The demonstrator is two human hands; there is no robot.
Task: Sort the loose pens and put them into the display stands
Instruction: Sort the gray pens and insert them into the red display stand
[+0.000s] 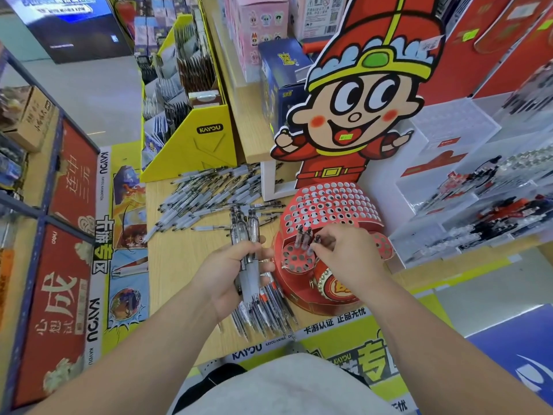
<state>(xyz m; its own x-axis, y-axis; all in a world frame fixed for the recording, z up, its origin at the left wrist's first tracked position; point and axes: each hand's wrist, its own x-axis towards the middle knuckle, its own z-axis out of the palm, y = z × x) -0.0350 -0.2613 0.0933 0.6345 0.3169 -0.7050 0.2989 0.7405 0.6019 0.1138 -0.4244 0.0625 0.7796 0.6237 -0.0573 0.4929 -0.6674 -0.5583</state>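
We grip a bundle of pens (247,232) in the left hand (230,274) above the table (176,259). With the right hand (347,253) we pinch one pen (317,238) at the red display stand (329,202). Behind it lie loose pens (209,199).

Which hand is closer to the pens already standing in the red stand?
Right. The right hand pinches a pen right beside the standing pens; the left hand holds a bundle off to their left.

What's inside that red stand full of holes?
A few clear pens stand in the low front tier of the red stand, and the right hand pinches another there. The upper holes look empty. Holes under the hand are hidden.
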